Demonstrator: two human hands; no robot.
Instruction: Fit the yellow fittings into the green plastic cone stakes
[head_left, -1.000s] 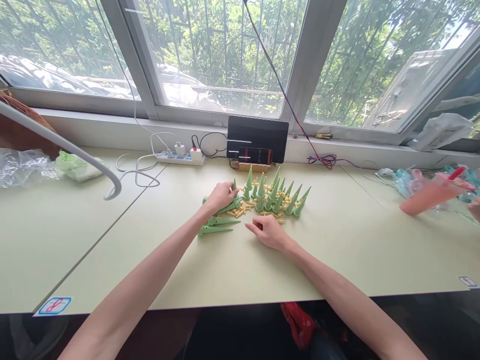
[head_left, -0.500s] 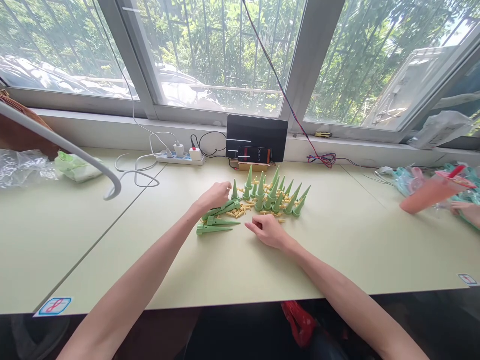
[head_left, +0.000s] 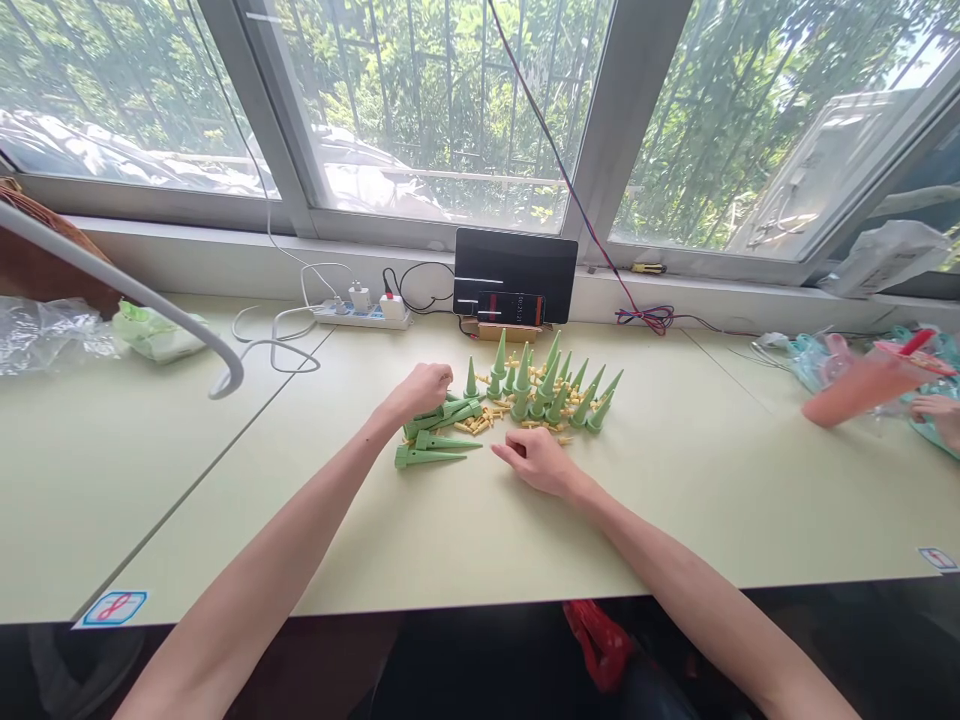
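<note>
Green plastic watering spikes, each a pointed cone with a wider collar, lie in a pile (head_left: 442,412) on the left. Several more stand point-up in a cluster (head_left: 546,392) on the right. Small yellow plastic pieces (head_left: 480,422) are scattered between and around them. Over the back of the lying pile is my left hand (head_left: 424,388), its fingers curled closed; whatever they hold is hidden. My right hand (head_left: 541,462) rests on the table in front of the standing spikes, fingers folded in and thumb pointing left. Its grip is hidden from this angle.
Behind the spikes, a phone (head_left: 511,308) leans on a dark tablet (head_left: 517,262). A power strip (head_left: 364,314) with cables sits back left. At right stand a tilted pink drink cup (head_left: 862,388) and another person's hand (head_left: 937,412). A white curved bar (head_left: 127,290) crosses the left.
My left hand has shifted slightly left, away from the leftmost standing spike and over the lying pile. My right hand stays put. The other person's hand at the right edge has moved slightly.
</note>
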